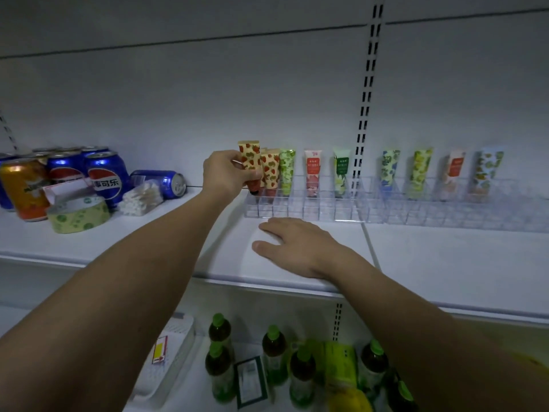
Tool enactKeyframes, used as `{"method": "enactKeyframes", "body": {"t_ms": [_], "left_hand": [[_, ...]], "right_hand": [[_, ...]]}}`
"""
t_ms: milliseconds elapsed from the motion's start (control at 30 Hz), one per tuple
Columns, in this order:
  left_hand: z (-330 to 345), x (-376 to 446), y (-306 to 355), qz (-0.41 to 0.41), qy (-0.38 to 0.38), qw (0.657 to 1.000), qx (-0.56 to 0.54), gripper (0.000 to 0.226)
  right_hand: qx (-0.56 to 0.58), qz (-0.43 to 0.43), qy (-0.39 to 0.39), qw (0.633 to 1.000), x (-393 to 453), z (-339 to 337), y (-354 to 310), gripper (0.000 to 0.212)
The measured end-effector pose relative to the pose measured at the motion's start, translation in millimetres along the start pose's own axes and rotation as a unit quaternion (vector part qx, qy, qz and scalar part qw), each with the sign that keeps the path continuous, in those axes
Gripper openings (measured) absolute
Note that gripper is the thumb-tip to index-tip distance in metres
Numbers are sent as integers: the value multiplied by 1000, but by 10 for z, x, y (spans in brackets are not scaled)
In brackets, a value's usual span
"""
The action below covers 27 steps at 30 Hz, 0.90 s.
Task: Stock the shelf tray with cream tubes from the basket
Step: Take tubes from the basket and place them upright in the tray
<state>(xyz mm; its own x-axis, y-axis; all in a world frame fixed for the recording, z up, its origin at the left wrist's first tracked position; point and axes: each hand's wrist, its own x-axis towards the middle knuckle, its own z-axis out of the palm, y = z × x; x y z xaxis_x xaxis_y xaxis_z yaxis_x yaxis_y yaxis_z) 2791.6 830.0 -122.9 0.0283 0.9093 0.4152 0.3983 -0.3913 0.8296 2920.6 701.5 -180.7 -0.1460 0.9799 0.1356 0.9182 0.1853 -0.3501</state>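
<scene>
So the left hand (227, 173) is up at the far-left end of the clear shelf tray (300, 208), fingers curled round a strawberry-print cream tube (250, 162), cap pointing down, tilted a bit, hanging just over the leftmost slots. Right beside it, at its 3 o'clock, a second strawberry tube (271, 173) already stands in the tray, then a green leafy tube (287, 171), a pink one (312, 171) and a white-and-green one (340, 171). More tubes sit in a second tray (463, 209) further toward 3 o'clock.

The right hand (297, 248) lies flat on the white shelf (445, 263), fingers straight and spread, holding nothing, just at 6 o'clock of the tray.

Over at 9 o'clock there's a bunch of Pepsi cans (104, 176), an orange can (25, 188), a roll of green tape (78, 214) and a bag of cotton swabs (141, 199). Green-capped bottles (274, 352) stand on the shelf below. Can't spot the basket for sure.
</scene>
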Motion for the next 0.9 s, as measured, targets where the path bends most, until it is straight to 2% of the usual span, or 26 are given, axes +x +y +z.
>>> {"method": "enactKeyframes", "body": {"t_ms": [133, 300, 433, 533, 700, 800, 900], "left_hand": [[70, -25, -73, -13, -35, 997, 73, 44], [66, -130, -78, -45, -77, 992, 92, 50], [-84, -290, 25, -41, -76, 989, 119, 69], [-243, -525, 88, -10, -83, 981, 175, 63], [-540, -1027, 147, 42, -116, 944, 306, 55], [-704, -1285, 241, 48, -130, 937, 320, 54], [-856, -1576, 360, 49, -150, 938, 308, 49]], "right_hand": [[-2, -4, 6, 1000, 1, -11, -6, 66], [1, 2, 3, 1000, -5, -16, -27, 65], [3, 11, 0, 1000, -9, -21, -51, 66], [9, 23, -2, 1000, -41, -37, -90, 66], [17, 66, 10, 998, -215, -152, -266, 61], [1, 81, 28, 996, -398, -280, -432, 49], [-14, 72, 12, 997, -674, -441, -600, 35]]}}
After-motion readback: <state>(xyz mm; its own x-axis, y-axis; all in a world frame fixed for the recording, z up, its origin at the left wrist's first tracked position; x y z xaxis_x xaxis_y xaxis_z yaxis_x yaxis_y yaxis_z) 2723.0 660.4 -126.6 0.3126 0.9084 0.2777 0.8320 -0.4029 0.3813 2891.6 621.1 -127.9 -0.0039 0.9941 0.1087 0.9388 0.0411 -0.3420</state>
